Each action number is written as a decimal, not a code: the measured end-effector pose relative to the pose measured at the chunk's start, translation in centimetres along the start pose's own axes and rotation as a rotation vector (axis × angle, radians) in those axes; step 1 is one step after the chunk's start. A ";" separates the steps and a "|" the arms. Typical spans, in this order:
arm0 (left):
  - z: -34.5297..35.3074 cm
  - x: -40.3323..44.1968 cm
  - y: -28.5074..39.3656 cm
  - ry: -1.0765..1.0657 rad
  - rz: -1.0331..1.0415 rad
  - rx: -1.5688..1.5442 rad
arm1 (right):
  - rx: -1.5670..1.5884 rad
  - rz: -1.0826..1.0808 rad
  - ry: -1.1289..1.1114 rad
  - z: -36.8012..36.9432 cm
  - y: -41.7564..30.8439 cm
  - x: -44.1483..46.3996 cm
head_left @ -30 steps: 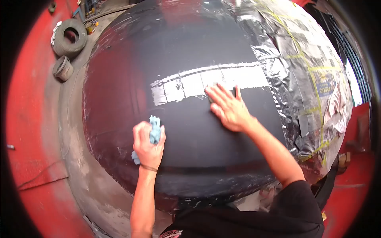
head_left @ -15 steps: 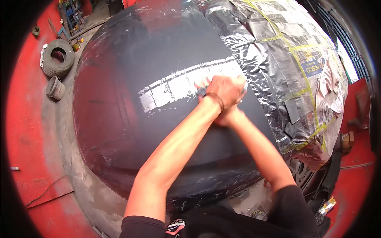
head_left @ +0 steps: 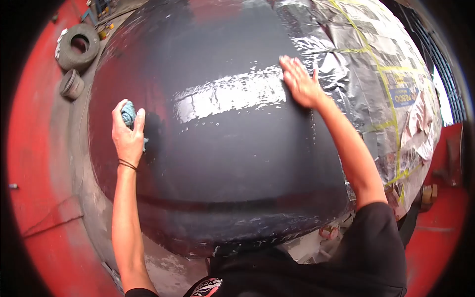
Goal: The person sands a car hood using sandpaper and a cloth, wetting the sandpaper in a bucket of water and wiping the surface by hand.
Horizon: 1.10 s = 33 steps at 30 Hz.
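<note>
A dark, wet car panel (head_left: 232, 153) with reddish patches fills the middle of the head view, and water beads across its bright reflection. On its left part, my left hand (head_left: 129, 136) is closed around a bunched blue-green cloth (head_left: 128, 114). A bit of the cloth pokes out beside the wrist. My right hand (head_left: 303, 85) is over the panel's right side near the masking edge, fingers stretched out, palm down. Nothing shows in it; whether the palm touches the surface I cannot tell.
Plastic and newspaper masking (head_left: 391, 106) with yellow tape covers the right side. At the left, a tire (head_left: 78, 47) and a bucket (head_left: 72, 84) stand on the floor beside a red wall (head_left: 37, 163). A small box (head_left: 428, 194) is at lower right.
My hands were together over the reflection; now they are far apart. The left has moved left with the cloth, the right slightly up. Water beads now cover more of the reflection.
</note>
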<state>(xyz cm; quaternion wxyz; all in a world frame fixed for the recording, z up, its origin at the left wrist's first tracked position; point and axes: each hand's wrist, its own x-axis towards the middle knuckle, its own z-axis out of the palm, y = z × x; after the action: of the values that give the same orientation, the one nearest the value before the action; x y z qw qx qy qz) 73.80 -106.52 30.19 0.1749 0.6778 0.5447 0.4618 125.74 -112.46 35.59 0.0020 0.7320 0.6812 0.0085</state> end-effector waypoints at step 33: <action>-2.3 -3.9 -8.0 0.002 0.027 0.252 | -0.049 -0.409 -0.036 1.2 -15.9 12.9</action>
<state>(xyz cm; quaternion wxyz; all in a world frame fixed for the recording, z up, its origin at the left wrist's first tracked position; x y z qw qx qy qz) 67.35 -107.85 23.72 0.0818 0.7012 0.5895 0.3926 110.79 -98.40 34.27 0.0335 0.5781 0.8152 0.0115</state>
